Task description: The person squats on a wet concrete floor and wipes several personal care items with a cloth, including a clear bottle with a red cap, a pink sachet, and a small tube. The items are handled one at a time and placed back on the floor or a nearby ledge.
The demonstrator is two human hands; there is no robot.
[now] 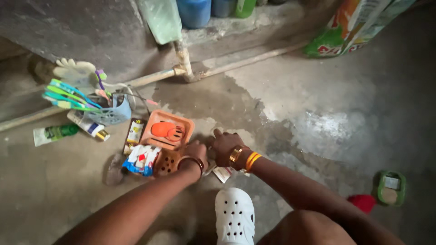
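Observation:
My left hand [196, 151] rests on the near edge of an orange soap dish [166, 129] on the wet concrete floor; an orange bar of soap [165, 130] lies in it. A round perforated orange insert [166, 163] sits just left of that hand. My right hand [225, 147] is beside the left one, fingers curled down on the floor, over a small white packet [222, 173]. What either hand grips is hidden. Crumpled sachets [141, 159] lie left of the insert.
A blue basket [112, 113] with several toothbrushes stands at left, with toothpaste tubes [54, 133] beside it. A pipe [150, 79] runs along the wall. My white clog [235, 215] is near. A green soap case [390, 187] and a red object [362, 202] lie at right.

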